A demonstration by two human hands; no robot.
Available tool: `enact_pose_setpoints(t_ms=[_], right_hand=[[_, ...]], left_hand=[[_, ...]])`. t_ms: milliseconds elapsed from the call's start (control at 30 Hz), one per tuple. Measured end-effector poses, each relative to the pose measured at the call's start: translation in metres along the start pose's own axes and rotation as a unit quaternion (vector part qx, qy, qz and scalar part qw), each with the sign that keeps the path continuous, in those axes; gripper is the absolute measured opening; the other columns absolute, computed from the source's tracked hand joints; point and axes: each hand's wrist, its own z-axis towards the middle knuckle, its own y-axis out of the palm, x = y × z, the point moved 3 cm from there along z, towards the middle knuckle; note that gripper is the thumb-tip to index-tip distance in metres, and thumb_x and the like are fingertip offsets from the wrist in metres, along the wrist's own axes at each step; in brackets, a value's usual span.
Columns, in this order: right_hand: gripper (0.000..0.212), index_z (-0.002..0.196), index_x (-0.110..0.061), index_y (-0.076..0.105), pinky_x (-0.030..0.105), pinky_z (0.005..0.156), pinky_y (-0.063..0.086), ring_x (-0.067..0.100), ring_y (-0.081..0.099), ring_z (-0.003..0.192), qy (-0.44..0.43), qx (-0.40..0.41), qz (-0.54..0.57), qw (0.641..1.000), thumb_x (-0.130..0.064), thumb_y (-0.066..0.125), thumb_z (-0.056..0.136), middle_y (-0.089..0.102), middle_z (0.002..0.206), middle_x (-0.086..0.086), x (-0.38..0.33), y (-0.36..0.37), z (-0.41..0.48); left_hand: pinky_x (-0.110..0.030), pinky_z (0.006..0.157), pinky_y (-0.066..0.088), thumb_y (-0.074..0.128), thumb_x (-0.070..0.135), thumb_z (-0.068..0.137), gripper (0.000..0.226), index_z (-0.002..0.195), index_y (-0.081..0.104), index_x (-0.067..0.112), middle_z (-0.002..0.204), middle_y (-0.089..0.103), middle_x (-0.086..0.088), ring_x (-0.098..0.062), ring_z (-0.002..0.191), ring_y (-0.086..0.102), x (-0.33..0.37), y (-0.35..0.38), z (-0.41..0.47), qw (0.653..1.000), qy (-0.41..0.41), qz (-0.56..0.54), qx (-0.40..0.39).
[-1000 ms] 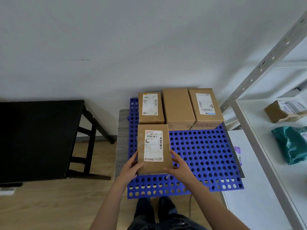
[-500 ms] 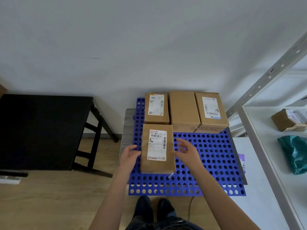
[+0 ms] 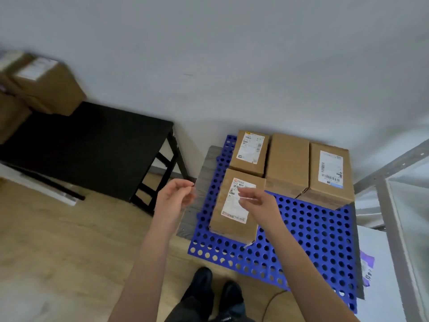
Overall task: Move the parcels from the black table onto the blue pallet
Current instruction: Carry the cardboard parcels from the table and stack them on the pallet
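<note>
The blue perforated pallet [image 3: 311,233] lies on the floor at the right. Three brown parcels stand in a row at its back: a labelled one [image 3: 249,152], a plain one [image 3: 286,159] and a labelled one [image 3: 329,173]. In front of the left one lies the labelled parcel [image 3: 232,217] just set down. My left hand [image 3: 174,201] hovers left of it, fingers relaxed, holding nothing. My right hand [image 3: 257,203] hovers above its label, empty too. The black table [image 3: 88,147] at the left bears blurred brown parcels [image 3: 44,87] at its far left end.
A white wall rises behind. A grey metal rack upright [image 3: 392,163] and a white shelf [image 3: 380,275] stand at the right. Wooden floor [image 3: 58,252] spreads between table and pallet. My black shoes [image 3: 213,289] stand at the pallet's near edge.
Both hands let go of the labelled parcel on the pallet and rose away from it. The view swung left, bringing the table's parcels into sight.
</note>
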Motion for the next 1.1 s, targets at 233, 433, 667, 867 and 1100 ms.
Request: enact_pose_setpoints(t_ms=[233, 433, 667, 867, 1100], right_hand=[[0.034, 0.089, -0.045, 0.07, 0.013, 0.069, 0.048, -0.009, 0.064, 0.085, -0.064, -0.096, -0.069, 0.991, -0.011, 0.067, 0.087, 0.071, 0.093, -0.026, -0.024, 0.041, 0.002], [0.027, 0.094, -0.045, 0.07, 0.006, 0.063, 0.048, -0.013, 0.062, 0.087, -0.094, -0.149, -0.091, 0.98, -0.019, 0.068, 0.088, 0.069, 0.094, -0.03, -0.041, 0.087, -0.013], [0.026, 0.092, -0.039, 0.069, 0.013, 0.072, 0.045, 0.0, 0.066, 0.09, -0.104, -0.161, -0.088, 0.978, -0.012, 0.068, 0.088, 0.072, 0.092, -0.014, -0.068, 0.166, -0.025], [0.026, 0.091, -0.036, 0.07, 0.004, 0.06, 0.045, -0.006, 0.064, 0.08, -0.116, -0.171, -0.075, 0.975, -0.011, 0.068, 0.088, 0.072, 0.092, -0.012, -0.087, 0.27, -0.042], [0.024, 0.093, -0.033, 0.072, 0.013, 0.069, 0.053, 0.005, 0.067, 0.088, -0.128, -0.211, -0.071, 0.967, -0.009, 0.068, 0.087, 0.072, 0.092, -0.011, -0.103, 0.377, -0.066]], left_hand=[[-0.031, 0.076, 0.054, 0.055, 0.001, 0.091, 0.022, 0.08, 0.067, 0.016, 0.078, 0.069, 0.0, -0.018, 0.079, 0.065, -0.012, -0.049, -0.032, 0.993, 0.012, -0.065, 0.097], [-0.032, 0.076, 0.054, 0.053, -0.002, 0.091, 0.026, 0.077, 0.066, 0.016, 0.077, 0.067, -0.004, -0.019, 0.073, 0.063, 0.0, -0.095, -0.04, 0.983, 0.035, -0.137, 0.116], [-0.027, 0.072, 0.054, 0.055, -0.001, 0.09, 0.031, 0.072, 0.068, 0.021, 0.075, 0.067, -0.001, -0.014, 0.073, 0.066, 0.013, -0.169, -0.036, 0.981, 0.062, -0.145, 0.116], [-0.032, 0.079, 0.054, 0.055, 0.001, 0.091, 0.028, 0.075, 0.068, 0.021, 0.078, 0.066, -0.001, -0.017, 0.076, 0.064, 0.022, -0.264, -0.03, 0.981, 0.102, -0.099, 0.133], [-0.03, 0.073, 0.054, 0.053, 0.0, 0.091, 0.03, 0.073, 0.065, 0.019, 0.071, 0.065, 0.001, -0.016, 0.071, 0.062, 0.02, -0.351, -0.017, 0.981, 0.091, -0.103, 0.14]])
